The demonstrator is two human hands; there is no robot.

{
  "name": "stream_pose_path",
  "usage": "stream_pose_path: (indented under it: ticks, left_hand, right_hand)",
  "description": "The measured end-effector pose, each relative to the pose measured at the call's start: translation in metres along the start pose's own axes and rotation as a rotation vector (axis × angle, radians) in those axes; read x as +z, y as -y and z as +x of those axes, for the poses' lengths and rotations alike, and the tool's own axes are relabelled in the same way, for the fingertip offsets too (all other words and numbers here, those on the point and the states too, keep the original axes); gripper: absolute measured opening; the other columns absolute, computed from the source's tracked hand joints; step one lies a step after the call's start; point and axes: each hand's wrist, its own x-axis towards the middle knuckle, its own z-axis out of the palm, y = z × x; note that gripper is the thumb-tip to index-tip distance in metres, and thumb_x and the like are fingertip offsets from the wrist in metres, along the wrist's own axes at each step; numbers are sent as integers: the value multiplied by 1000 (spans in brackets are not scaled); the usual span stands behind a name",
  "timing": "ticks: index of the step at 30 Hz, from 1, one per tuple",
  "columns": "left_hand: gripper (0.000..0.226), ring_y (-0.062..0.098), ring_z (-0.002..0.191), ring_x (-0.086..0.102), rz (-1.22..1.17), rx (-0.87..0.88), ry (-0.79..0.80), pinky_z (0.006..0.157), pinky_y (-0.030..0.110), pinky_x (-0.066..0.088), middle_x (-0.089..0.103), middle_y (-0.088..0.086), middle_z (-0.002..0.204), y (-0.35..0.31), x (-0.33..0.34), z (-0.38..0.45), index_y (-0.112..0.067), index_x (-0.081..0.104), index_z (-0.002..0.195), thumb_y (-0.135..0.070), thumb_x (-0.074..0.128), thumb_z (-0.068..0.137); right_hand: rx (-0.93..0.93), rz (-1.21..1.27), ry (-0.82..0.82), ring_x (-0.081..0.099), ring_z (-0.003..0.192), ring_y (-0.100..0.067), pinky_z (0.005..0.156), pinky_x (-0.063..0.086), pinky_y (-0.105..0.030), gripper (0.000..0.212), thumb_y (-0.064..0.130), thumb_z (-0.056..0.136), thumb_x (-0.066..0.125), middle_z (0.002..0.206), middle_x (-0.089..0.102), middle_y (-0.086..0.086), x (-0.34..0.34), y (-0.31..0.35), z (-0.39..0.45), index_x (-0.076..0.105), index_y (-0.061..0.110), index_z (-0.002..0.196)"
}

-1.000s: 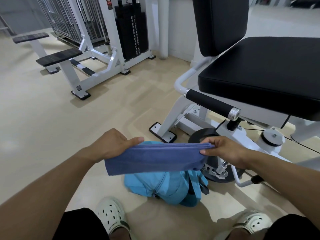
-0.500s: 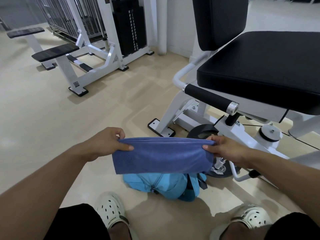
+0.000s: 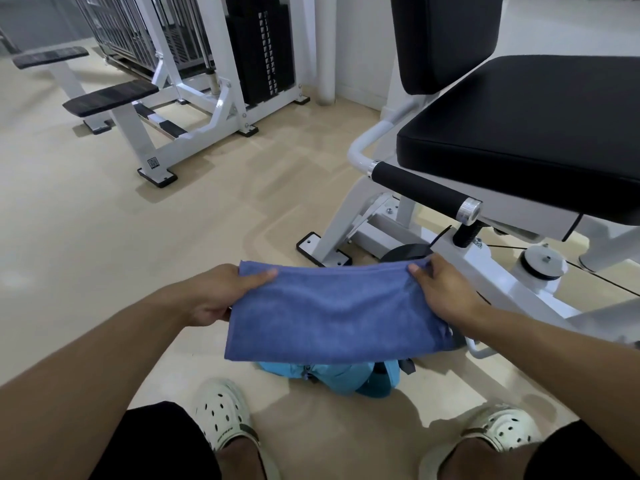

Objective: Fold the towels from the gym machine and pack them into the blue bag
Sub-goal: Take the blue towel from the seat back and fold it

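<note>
A folded blue-violet towel point(image 3: 332, 313) hangs stretched between both hands in front of me. My left hand point(image 3: 221, 292) pinches its upper left corner and my right hand point(image 3: 443, 292) pinches its upper right corner. Directly below the towel, on the floor between my feet, lies the light blue bag point(image 3: 332, 375); the towel covers most of it and only its near edge and zipper show. The gym machine's black seat point(image 3: 526, 133) is at the right, with no towel visible on it.
The machine's white frame point(image 3: 485, 271) and black padded handle point(image 3: 422, 188) stand close to my right hand. A second white machine with a weight stack point(image 3: 263, 53) and a bench point(image 3: 110, 98) is at the back left. My white clogs point(image 3: 221, 417) rest on beige floor.
The towel has dropped open into a taller hanging panel and now hides more of the bag. Both hands stay on its top corners, slightly wider apart.
</note>
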Motion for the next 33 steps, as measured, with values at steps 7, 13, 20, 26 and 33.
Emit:
stream_pose_path:
  ticks: [7, 13, 20, 26, 33]
  left_hand:
    - [21, 30, 97, 73, 21, 153, -110, 69, 40, 62, 76, 11, 110, -8, 20, -3, -12, 69, 114, -16, 70, 93]
    - [18, 22, 72, 70, 69, 238, -158, 48, 27, 54, 73, 17, 99, -27, 68, -18, -1, 64, 106, -11, 68, 91]
    - [20, 25, 78, 74, 15, 203, -3, 55, 32, 59, 70, 21, 106, -31, 101, -31, -4, 62, 111, -7, 63, 91]
    - [23, 18, 66, 68, -16, 190, 77, 60, 36, 61, 64, 14, 89, -32, 113, -34, 2, 57, 112, -4, 60, 90]
    - [31, 20, 68, 66, -129, 160, 125, 69, 47, 63, 64, 16, 89, -33, 114, -36, 4, 57, 117, -18, 57, 96]
  right_hand:
    - [25, 141, 119, 64, 80, -24, 52, 56, -33, 24, 38, 104, 49, 99, 64, -9, 7, 13, -19, 55, 16, 110]
    - [-146, 225, 95, 66, 87, -10, 65, 53, -22, 19, 41, 103, 51, 99, 67, 4, 19, 41, -48, 56, 24, 108]
    - [-192, 279, 154, 70, 85, -10, 82, 57, -40, 14, 45, 101, 54, 91, 72, 6, 30, 47, -65, 56, 32, 96]
    - [-188, 312, 181, 72, 80, -13, 75, 61, -44, 13, 44, 100, 55, 90, 74, 3, 29, 50, -73, 56, 31, 98]
    - [-163, 327, 246, 74, 77, -15, 72, 62, -50, 9, 38, 97, 60, 93, 72, 3, 22, 57, -79, 59, 33, 105]
